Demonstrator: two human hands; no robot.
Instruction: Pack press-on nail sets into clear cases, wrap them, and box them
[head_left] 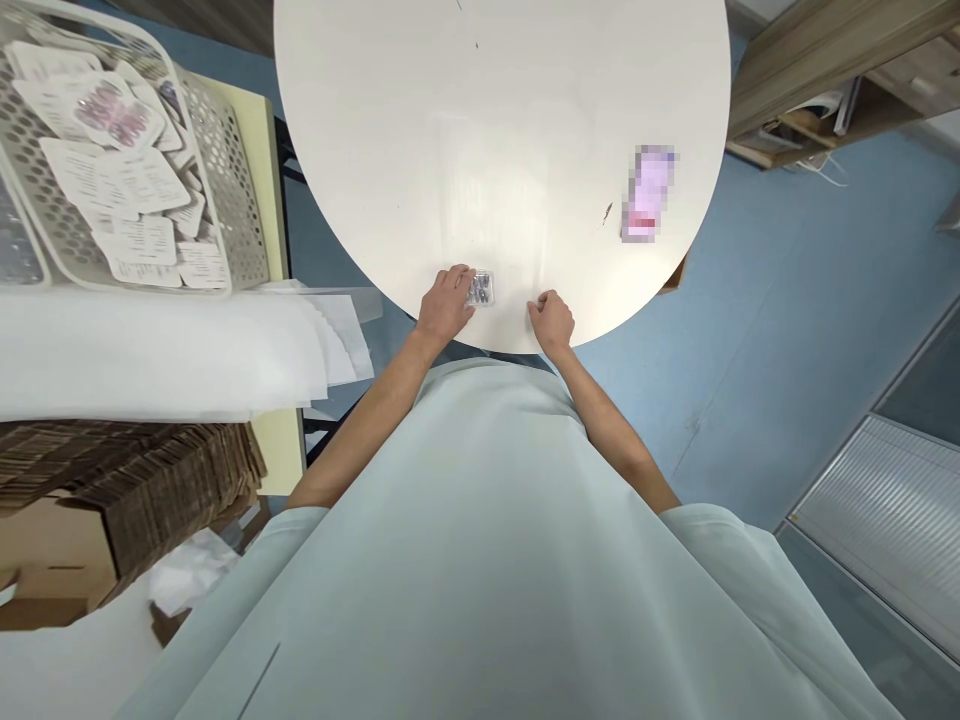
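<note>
A small clear plastic pack (484, 288) with several dark, glossy oval pieces in it lies flat on the white round table (495, 130), near its front edge. My left hand (447, 305) grips the left side of this pack, fingers over its top and thumb by the lower corner. Part of the pack is hidden under those fingers. To the right, apart from the pack, my right hand (553, 320) rests at the table with its fingers curled closed. Whether anything small is inside that curl is hidden.
A blurred pink, phone-shaped object (649, 195) lies on the table's right side. At left, a perforated basket (232, 180) holds many carded packs. Below it are white sheets (150, 355) and stacked cardboard (172, 490). A wooden shelf (825, 70) stands at upper right.
</note>
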